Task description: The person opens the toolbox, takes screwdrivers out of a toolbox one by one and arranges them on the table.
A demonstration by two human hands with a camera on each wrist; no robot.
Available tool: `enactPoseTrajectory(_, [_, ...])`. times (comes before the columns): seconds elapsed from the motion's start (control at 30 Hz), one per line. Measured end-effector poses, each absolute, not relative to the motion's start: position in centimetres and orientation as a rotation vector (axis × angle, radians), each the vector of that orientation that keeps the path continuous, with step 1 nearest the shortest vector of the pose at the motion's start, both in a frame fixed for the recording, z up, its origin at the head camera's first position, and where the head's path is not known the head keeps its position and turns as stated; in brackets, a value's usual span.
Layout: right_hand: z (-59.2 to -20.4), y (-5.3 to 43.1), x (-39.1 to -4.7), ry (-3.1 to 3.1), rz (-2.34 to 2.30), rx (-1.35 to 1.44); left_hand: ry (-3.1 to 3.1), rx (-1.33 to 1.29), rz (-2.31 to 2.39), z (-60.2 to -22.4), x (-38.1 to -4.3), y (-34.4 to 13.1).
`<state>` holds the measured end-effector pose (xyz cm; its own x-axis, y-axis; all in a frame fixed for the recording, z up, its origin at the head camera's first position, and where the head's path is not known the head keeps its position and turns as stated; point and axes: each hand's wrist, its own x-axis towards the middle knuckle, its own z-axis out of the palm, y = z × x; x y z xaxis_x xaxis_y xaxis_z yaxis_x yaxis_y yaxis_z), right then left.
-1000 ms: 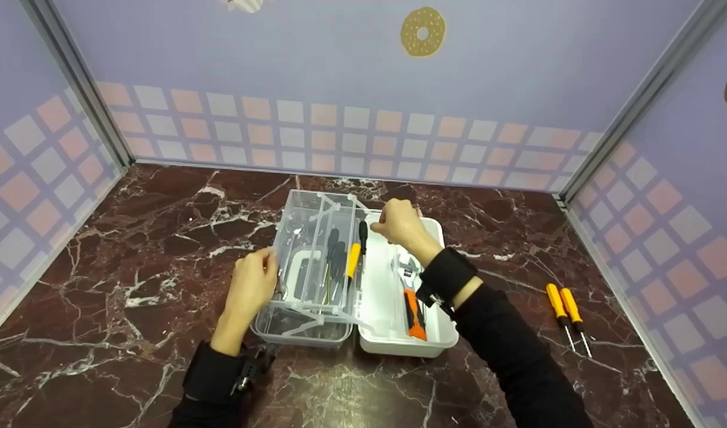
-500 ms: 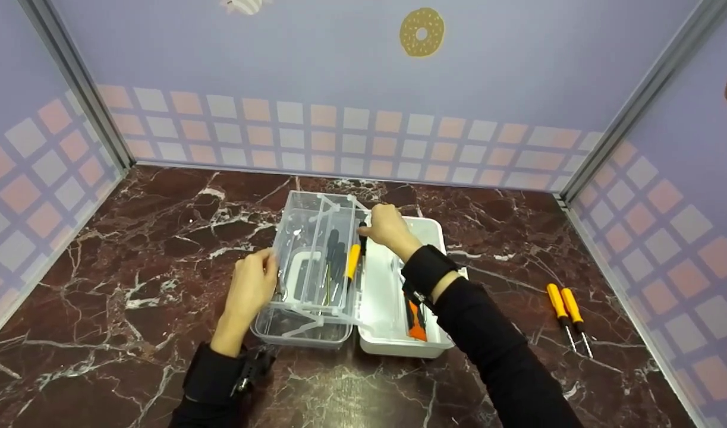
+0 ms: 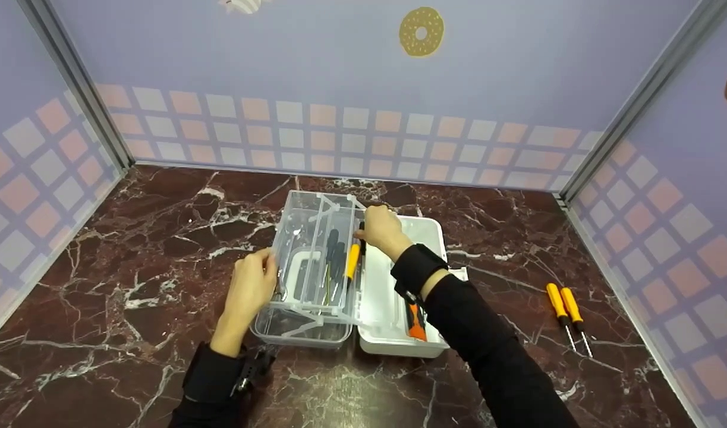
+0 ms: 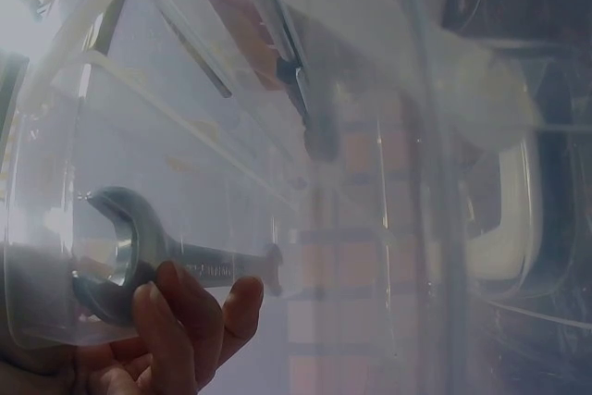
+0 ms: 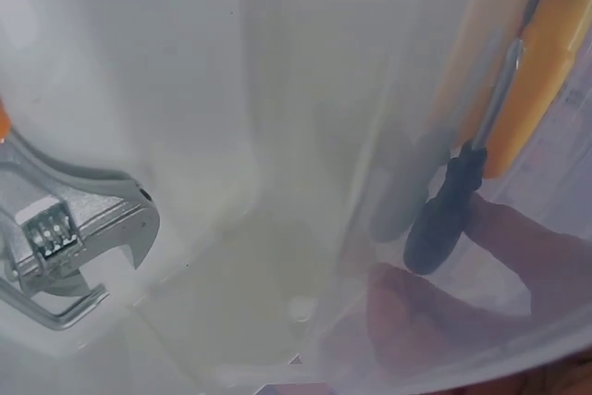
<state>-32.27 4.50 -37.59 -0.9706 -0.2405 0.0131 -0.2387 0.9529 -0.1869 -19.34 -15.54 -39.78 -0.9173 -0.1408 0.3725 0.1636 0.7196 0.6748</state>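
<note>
My right hand (image 3: pixel 380 229) reaches over the clear tray's right side. In the right wrist view, its thumb and finger pinch the black handle of a small screwdriver (image 5: pixel 442 215), seen through clear plastic. Close to it in the tray is a yellow-handled tool (image 3: pixel 352 261). My left hand (image 3: pixel 253 288) is at the left side of the clear tray (image 3: pixel 298 223). Through that plastic, the left wrist view shows its curled fingers (image 4: pixel 176 321) gripping an open-end wrench (image 4: pixel 139 238). Dark-handled screwdrivers (image 3: pixel 336 249) show through the tray.
A white bin (image 3: pixel 399 349) adjoins the tray on the right. It holds an orange-handled adjustable wrench (image 3: pixel 416 330), partly covered by my right wrist, and a bent metal rod (image 5: pixel 69 319). Two yellow-handled screwdrivers (image 3: pixel 562 303) lie on the marble-patterned table, far right. Patterned walls surround it.
My right hand has moved left and slightly nearer, from over the white bin to the black screwdriver's handle, which it now pinches. My left hand stays in place.
</note>
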Motion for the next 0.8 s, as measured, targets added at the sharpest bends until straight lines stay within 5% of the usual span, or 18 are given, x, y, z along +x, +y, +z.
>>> enactPoseTrajectory(0.8, [-36.3,6.2,-31.7,3.102,-0.664,-0.455,-2.533,-0.003,-1.049,-39.8,-19.4,-15.6])
